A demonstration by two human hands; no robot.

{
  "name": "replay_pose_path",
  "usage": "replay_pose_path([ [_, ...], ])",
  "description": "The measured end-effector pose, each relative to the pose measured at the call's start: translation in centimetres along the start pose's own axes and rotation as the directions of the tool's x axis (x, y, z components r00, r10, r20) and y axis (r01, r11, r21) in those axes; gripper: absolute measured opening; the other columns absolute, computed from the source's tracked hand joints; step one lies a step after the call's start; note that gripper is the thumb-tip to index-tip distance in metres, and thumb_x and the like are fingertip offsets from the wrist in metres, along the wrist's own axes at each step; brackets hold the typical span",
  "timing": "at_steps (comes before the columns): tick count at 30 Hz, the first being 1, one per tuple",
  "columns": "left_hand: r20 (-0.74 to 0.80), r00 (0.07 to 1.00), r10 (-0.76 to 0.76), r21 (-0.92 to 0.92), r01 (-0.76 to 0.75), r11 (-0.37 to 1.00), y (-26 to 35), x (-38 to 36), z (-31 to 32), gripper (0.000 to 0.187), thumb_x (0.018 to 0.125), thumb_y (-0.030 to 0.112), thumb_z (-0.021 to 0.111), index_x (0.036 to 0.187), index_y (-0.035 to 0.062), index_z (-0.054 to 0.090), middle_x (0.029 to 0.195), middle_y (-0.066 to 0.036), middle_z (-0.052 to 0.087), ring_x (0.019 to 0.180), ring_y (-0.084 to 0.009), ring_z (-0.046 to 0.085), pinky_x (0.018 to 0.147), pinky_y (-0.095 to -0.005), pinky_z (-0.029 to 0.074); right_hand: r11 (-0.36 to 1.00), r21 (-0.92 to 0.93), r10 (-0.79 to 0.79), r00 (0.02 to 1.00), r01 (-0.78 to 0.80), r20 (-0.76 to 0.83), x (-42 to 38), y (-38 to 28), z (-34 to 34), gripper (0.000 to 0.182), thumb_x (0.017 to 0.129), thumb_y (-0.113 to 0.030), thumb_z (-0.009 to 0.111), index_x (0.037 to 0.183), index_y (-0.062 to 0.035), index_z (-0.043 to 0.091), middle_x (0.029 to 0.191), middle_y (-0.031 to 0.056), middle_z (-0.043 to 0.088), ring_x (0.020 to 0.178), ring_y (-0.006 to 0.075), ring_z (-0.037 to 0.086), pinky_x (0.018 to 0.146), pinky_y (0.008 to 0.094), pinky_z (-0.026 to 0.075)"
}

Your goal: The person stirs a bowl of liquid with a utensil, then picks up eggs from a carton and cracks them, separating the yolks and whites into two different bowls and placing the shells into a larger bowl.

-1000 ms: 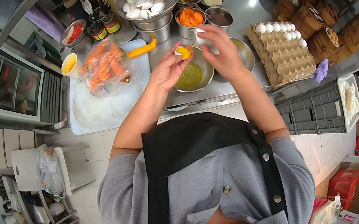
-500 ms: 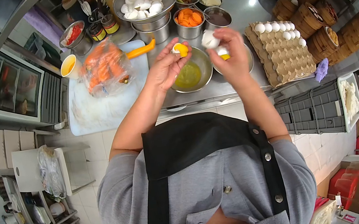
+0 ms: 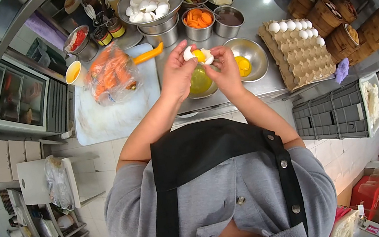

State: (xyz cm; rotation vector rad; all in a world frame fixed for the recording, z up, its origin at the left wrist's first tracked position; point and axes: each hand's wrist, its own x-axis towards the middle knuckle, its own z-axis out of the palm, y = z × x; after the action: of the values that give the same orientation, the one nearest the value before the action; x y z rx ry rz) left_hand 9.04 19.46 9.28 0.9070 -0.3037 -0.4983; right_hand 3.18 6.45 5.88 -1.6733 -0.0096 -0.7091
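A: What is the left hand doing?

B: It's grasping one shell half between thumb and fingers; the right hand is pinching the other shell piece at its outer side; whether the two are touching, I'm not managing to tell.

A: And where is the yolk sitting?

B: It's resting between the shells, over the egg-white bowl; the yolk bowl is standing just beside, to the right; the egg tray is lying beyond that, with whole eggs filling its far end.

A: How are you expecting it to handle?

B: I'm guessing light all round; I'm picturing the shell as stiff yet brittle, the yolk as soft, slippery and easily torn by a jagged edge; I'm favouring fingertips cradling the rounded outside, pressing gently, keeping clear of the broken rim.
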Motion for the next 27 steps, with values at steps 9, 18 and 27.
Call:
replay_pose_path([
  [9, -0.105, 0.99, -0.095, -0.109, 0.083, 0.991, 0.3, 0.2, -0.8, 0.054, 0.084, -0.005, 0.051, 0.132, -0.0035, 0.025, 0.12, -0.016, 0.05, 0.108, -0.0226, 0.054, 0.097, -0.0317, 0.043, 0.917, 0.386, 0.114, 0.993, -0.095, -0.025, -0.3, 0.8, 0.9, 0.041, 0.075, 0.012, 0.059, 0.107, -0.0031, 0.039, 0.112, 0.0078, 0.045, 0.104, 0.0167, 0.052, 0.087, 0.0275, 0.047],
  [18, -0.159, 0.979, -0.124, 0.06, 0.135, 0.989, -3.0, 1.4, -3.2, 0.062, 0.082, -0.002, 0.057, 0.135, -0.0043, 0.024, 0.106, -0.013, 0.057, 0.096, -0.0185, 0.057, 0.086, -0.0282, 0.046, 0.879, 0.475, 0.061, 0.998, -0.042, -0.026, 4.0, -5.8, -0.1, 0.039, 0.077, 0.01, 0.061, 0.109, 0.0005, 0.041, 0.108, 0.0102, 0.052, 0.098, 0.0155, 0.055, 0.086, 0.027, 0.046],
  [27, 0.17, 0.984, -0.061, 0.983, -0.165, 0.085, -3.9, 1.8, -5.1, 0.058, 0.073, 0.0, 0.057, 0.129, 0.0009, 0.04, 0.111, -0.02, 0.056, 0.098, -0.0344, 0.057, 0.086, -0.0379, 0.046, 0.862, 0.469, -0.131, 0.978, 0.192, -0.16, 6.5, -11.8, -4.0, 0.041, 0.076, 0.008, 0.063, 0.11, 0.0014, 0.042, 0.111, 0.0128, 0.052, 0.095, 0.0156, 0.054, 0.083, 0.0269, 0.047],
])
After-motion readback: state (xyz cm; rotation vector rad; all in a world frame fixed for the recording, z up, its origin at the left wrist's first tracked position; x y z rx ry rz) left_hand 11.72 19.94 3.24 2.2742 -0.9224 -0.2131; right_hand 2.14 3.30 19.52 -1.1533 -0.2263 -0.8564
